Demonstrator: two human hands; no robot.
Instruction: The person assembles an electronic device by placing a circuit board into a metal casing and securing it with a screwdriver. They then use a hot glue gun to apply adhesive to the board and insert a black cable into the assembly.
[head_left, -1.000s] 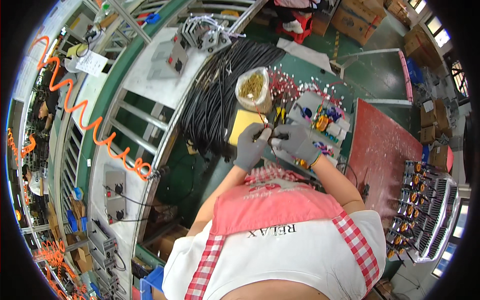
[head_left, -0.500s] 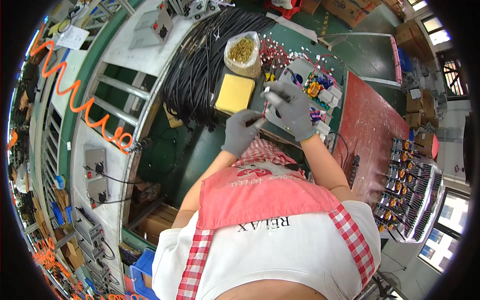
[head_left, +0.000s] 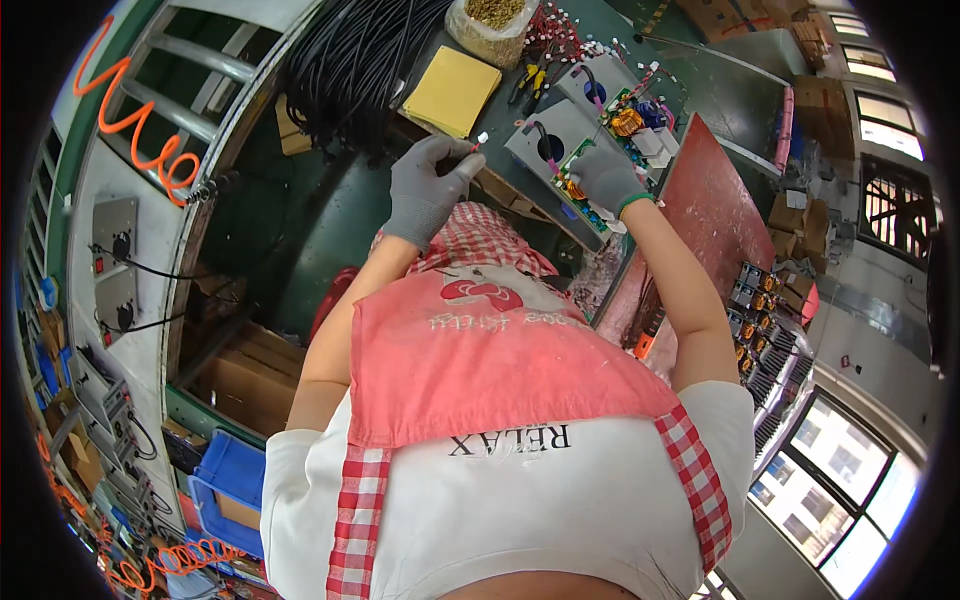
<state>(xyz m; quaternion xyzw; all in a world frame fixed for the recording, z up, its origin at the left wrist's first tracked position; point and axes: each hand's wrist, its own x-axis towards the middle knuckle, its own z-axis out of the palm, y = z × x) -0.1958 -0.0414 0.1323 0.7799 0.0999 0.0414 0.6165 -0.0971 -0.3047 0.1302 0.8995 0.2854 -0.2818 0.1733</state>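
My left hand, in a grey glove, pinches a short red wire with a white plug between thumb and fingertips. At the right, my gloved right hand lies over the nearer circuit board, its fingers curled down among the parts. What those fingertips grip is hidden. This board sits in a grey metal case at the table's near edge. Just behind it is a second grey case, with another circuit board carrying a copper coil and white blocks.
Left of the cases lie a yellow pad and a bundle of black cables. Yellow-handled pliers, red wires and a bag of brass-coloured pieces are behind. A red board slopes at right; a blue bin stands lower left.
My hands, close together before, are now apart: the left has moved left with the red wire, the right has come down onto the nearer circuit board. The whole view has shifted.
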